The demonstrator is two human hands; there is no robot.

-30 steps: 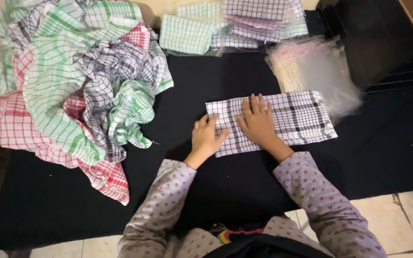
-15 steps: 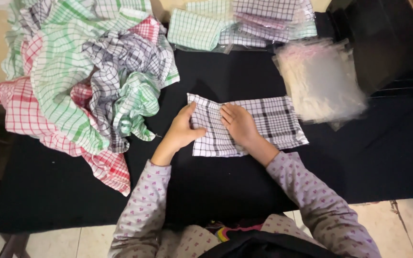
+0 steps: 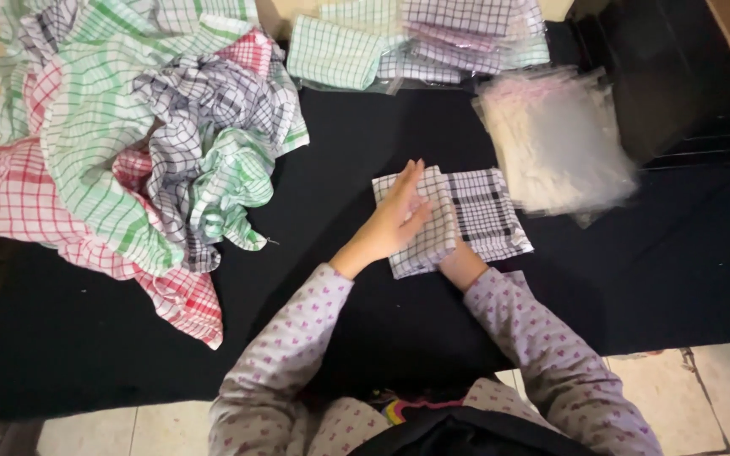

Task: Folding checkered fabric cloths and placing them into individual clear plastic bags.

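A black-and-white checked cloth (image 3: pixel 485 211) lies partly folded on the black table (image 3: pixel 340 329), just in front of me. My left hand (image 3: pixel 394 221) grips its left flap, fingers straight, and has the flap turned over to the right. My right hand (image 3: pixel 464 263) is tucked under that folded flap. Only its wrist and the heel of the palm show, so its fingers are hidden.
A loose heap of green, red and black checked cloths (image 3: pixel 145 143) fills the left of the table. A stack of clear plastic bags (image 3: pixel 555 139) lies right of the cloth. Bagged folded cloths (image 3: pixel 416 38) sit at the far edge. Dark crate (image 3: pixel 678 76) at right; tiled floor (image 3: pixel 703 388) below.
The cloth was spread long with both hands flat on it. My left hand has since lifted its left end and folded it over my right hand, so the cloth is shorter.
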